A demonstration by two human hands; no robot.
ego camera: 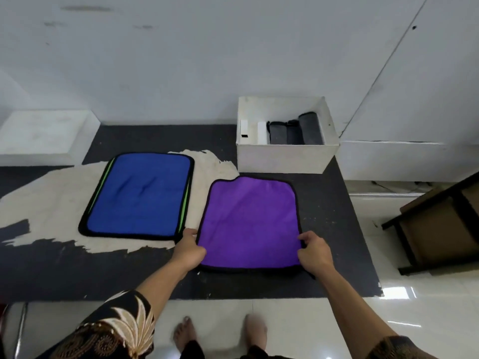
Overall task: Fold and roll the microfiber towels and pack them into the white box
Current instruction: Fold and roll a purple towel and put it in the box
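Box (pixel 282 159) held three grey rolls (pixel 293 130) — that part done. Purple towel (pixel 248 216) lay flat on worktop (pixel 337 229), unfolded; my left grip (pixel 190 247) and right grip (pixel 315 251) pinched its near side edges. Blue towel (pixel 140 195) beside it — flat, not yet rolled.

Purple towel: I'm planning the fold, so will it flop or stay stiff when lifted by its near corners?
Probably floppy: the purple towel buckles at its far edge near the white box. Likely light too, since the left hand and right hand hold it by its near corners only.
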